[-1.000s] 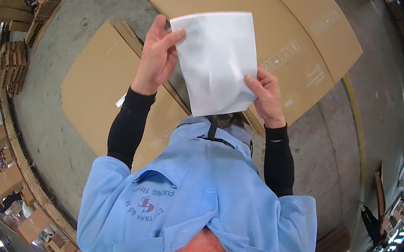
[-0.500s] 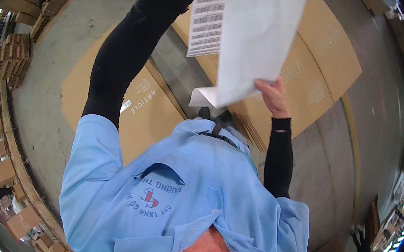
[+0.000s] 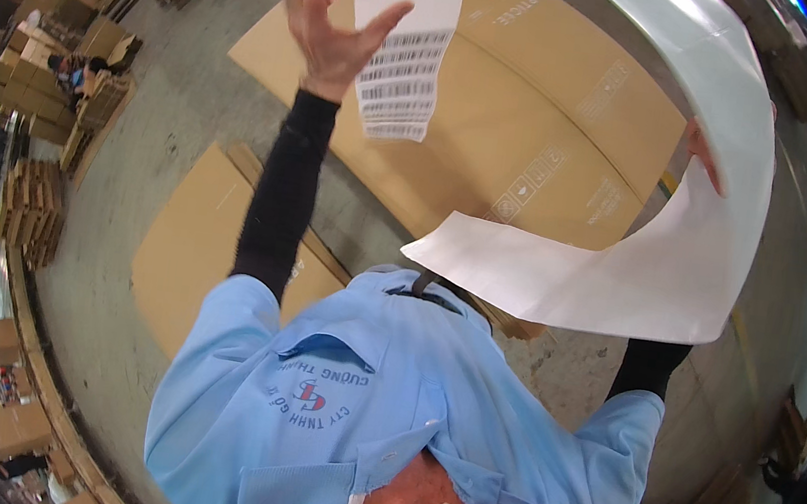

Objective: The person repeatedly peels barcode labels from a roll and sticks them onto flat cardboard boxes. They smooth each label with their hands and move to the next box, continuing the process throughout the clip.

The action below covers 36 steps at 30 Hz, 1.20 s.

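My left hand (image 3: pixel 336 42) is raised at the upper middle, thumb and fingers spread apart. Behind its thumb hangs a white sheet of barcode labels (image 3: pixel 399 80), printed in rows on its lower part; whether it touches the hand I cannot tell. Over on the right, a long glossy white sheet (image 3: pixel 611 288) curls in a wide arc. My right hand (image 3: pixel 702 158) grips this sheet near the far right, mostly hidden behind it. Beneath both sheets lies a stack of flat brown cardboard (image 3: pixel 513 94).
Another flat cardboard stack (image 3: pixel 193 246) lies on the grey concrete floor to the left. Wooden pallets (image 3: pixel 31 211) and piled cartons (image 3: pixel 36 86) line the left side. A person (image 3: pixel 78 71) is among the cartons at the far left.
My right hand has swung right and up, taking the long white sheet away from the barcode sheet. My left hand has come lower into view, its fingers spread.
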{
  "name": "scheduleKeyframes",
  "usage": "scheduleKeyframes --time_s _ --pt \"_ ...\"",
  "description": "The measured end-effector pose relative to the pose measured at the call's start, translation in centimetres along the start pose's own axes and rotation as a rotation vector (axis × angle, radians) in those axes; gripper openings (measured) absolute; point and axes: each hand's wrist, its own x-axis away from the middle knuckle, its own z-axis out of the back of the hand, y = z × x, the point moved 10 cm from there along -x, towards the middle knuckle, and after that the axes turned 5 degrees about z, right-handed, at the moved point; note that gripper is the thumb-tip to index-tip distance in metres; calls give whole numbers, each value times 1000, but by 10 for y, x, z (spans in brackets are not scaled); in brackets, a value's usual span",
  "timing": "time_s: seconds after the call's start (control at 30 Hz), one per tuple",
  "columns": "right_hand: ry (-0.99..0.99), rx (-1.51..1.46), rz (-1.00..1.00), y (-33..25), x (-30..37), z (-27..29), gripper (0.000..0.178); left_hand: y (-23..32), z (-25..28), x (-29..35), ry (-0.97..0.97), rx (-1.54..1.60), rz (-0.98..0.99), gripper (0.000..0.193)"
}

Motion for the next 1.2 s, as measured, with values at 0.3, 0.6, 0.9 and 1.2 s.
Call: scheduleKeyframes --time_s 0.3,0.6,0.9,1.2 --pt "-647 -274 -114 -68 -52 -178 38 -64 -209 258 -1096 487 866 22" --pt "-180 550 -487 -47 -154 -28 62 -7 -190 230 -1503 1278 1013 53" --pt "607 390 -244 9 -8 -14 96 -58 -193 120 -1100 1175 1158 86" --pt "-544 608 -161 148 72 -334 70 -136 -140 79 -525 1535 1398 23"
